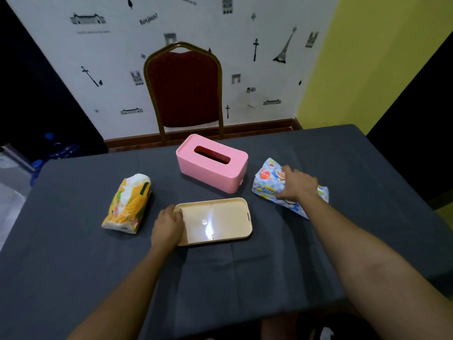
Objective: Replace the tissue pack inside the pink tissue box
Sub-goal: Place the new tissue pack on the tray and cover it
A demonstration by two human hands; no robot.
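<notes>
- Pink tissue box (212, 163): its shell stands slot-up at the centre of the grey tablecloth (73, 241), lifted off its base so a pack can be changed from below; the slot shows only a dark interior, no tissue.
- Cream base tray (215, 220): lies open side up, just in front of the shell, ready to receive a pack.
- Left hand (166, 225): fingers curled over the tray's left edge, gripping it, apparently to steady it.
- Right hand (297, 184): palm down, fingers closing on the blue cartoon-print tissue pack (267, 180) to the right of the box (probably the replacement).
- Yellow-orange tissue pack (128, 204): lies untouched at left, well apart from both hands, its top torn open (likely the old pack).
</notes>
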